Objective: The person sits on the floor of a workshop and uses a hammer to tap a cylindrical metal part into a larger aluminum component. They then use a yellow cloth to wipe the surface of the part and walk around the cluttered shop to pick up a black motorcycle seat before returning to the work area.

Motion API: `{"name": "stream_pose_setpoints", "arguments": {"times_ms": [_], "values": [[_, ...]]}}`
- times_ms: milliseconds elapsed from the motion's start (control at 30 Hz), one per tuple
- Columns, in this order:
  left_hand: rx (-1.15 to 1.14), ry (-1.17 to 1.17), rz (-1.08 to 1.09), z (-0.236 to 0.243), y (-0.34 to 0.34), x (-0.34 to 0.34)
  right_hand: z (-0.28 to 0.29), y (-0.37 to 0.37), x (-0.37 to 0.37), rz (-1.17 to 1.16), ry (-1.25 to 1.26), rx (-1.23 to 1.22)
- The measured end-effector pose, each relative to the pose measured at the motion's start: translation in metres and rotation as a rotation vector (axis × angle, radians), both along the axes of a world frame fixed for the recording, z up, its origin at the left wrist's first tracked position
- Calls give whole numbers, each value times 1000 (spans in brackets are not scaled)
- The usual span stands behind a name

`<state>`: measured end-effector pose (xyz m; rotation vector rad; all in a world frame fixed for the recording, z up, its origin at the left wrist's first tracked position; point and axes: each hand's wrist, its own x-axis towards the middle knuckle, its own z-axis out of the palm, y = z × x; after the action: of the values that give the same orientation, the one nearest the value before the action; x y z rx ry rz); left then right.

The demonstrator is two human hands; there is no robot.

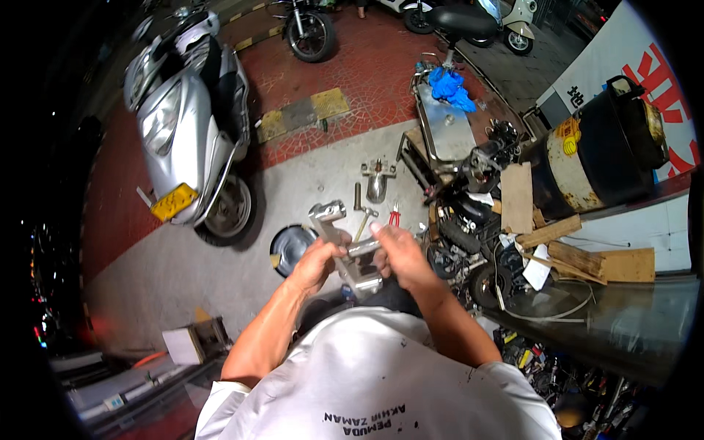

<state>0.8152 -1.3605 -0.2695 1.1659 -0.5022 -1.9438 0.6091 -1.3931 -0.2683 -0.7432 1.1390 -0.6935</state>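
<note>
In front of my body I hold a silver metal bracket [334, 233] with thick, rounded ends. My left hand [315, 265] is closed on its left side, thumb on top. My right hand [400, 255] is closed around a silver cylindrical piece [361, 248] that crosses the bracket's middle. I cannot tell whether this piece is joined to the bracket. On the floor just beyond lie a hammer [364, 221], a dark cylindrical rod [358, 196], red-handled pliers [394, 214] and another silver metal part [377, 185]. A round black pan [292, 249] sits beside my left hand.
A silver scooter [176, 125] stands at the left. To the right are a metal-topped bench [446, 125] with a blue plastic bag [451, 88], a heap of motor parts [469, 235], wooden boards [576, 260] and a black-and-white drum [587, 154]. Tools [572, 381] crowd the lower right.
</note>
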Motion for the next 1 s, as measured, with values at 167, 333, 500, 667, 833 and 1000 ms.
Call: {"name": "stream_pose_setpoints", "arguments": {"times_ms": [167,333,500,667,833,1000], "values": [[284,-42,-67,-67,-110,3,-52,-78,14,9,229,-111],[297,-330,-246,-93,-167,-3,-82,-98,18,-138,501,-208],[368,-401,-446,-153,-213,-15,-140,-127,21,-252,697,-256],[430,-527,-774,-254,-278,6,-219,-166,41,-313,710,-103],[-28,-955,-1250,-423,-380,42,-394,-219,98,-373,800,-11],[-231,-1411,-1709,-613,-455,89,-610,-272,175,-287,788,193]]}}
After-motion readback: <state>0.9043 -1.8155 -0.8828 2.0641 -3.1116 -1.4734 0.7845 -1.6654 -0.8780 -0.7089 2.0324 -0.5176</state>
